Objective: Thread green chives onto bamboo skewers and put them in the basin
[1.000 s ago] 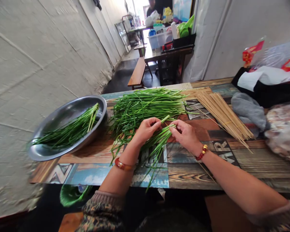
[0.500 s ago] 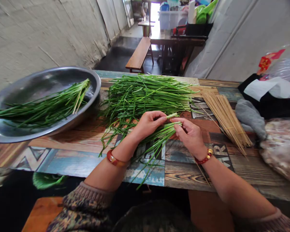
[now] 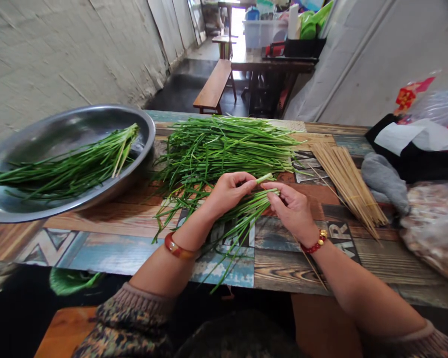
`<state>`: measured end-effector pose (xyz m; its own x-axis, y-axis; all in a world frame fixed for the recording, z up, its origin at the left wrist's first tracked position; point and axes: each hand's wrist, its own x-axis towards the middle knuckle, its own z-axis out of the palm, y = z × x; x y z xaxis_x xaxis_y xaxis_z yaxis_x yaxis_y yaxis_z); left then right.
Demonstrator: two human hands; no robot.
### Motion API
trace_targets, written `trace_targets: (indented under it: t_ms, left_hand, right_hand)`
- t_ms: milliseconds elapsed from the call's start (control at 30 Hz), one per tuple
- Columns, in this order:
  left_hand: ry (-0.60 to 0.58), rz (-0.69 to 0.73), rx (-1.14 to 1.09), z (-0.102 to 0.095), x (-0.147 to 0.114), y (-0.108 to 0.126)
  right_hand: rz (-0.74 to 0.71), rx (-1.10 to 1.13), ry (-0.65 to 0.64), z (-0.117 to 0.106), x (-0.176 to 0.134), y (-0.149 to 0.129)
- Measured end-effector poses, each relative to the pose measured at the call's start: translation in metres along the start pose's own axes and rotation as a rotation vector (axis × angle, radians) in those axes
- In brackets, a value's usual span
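My left hand is closed around a few garlic chives, their pale stem ends poking out past the thumb. With thumb and fingertips my right hand pinches the white ends of a small bunch of garlic chives, whose green leaves trail down toward the table's front edge. Below the right wrist a thin bamboo skewer shows; its upper end is hidden, so I cannot tell whether the hand grips it. Just beyond both hands lies a large pile of garlic chives, stem ends to the right.
On the left, a steel basin holds a bundle of chives. Several bamboo skewers lie to the right, beside a grey cloth and a filled plastic bag. A green basket sits below the patterned table.
The view has shifted very slightly. Both hands keep their grips on the chives in nearly the same place.
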<state>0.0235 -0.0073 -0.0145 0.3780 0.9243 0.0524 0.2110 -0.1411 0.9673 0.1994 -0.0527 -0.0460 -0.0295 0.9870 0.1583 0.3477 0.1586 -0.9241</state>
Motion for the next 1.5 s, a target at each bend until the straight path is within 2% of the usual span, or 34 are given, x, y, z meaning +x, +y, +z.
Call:
trace_targets:
  t_ms: [567, 733, 1000, 1267, 1367, 1500]
  left_hand:
    - [-0.06, -0.014, -0.016, -0.0001, -0.0004, -0.0006]
    - [-0.066, -0.006, -0.025, -0.0001, -0.0001, -0.0042]
    - [-0.065, 0.046, 0.031, -0.0007, 0.0016, -0.0067]
    - [-0.202, 0.028, 0.011, 0.0045, -0.0011, -0.0095]
    - [-0.181, 0.0, -0.036, 0.004, -0.0018, -0.0089]
    - [-0.186, -0.024, -0.096, -0.0036, -0.0027, -0.0062]
  right_hand:
    - [-0.037, -0.067, 0.014, 0.0016, -0.0001, 0.0018]
    - [-0.064, -0.114, 0.083, 0.0024, 0.0004, 0.0011]
    - [-0.083, -0.101, 0.046, 0.0025, -0.0015, -0.0006]
    - [-0.08, -0.026, 0.086, 0.0073, 0.0004, 0.0058]
    - [-0.061, 0.009, 0.052, 0.0063, 0.0021, 0.0061]
    - [-0.015, 0.108, -0.061, 0.0036, 0.0045, 0.0052]
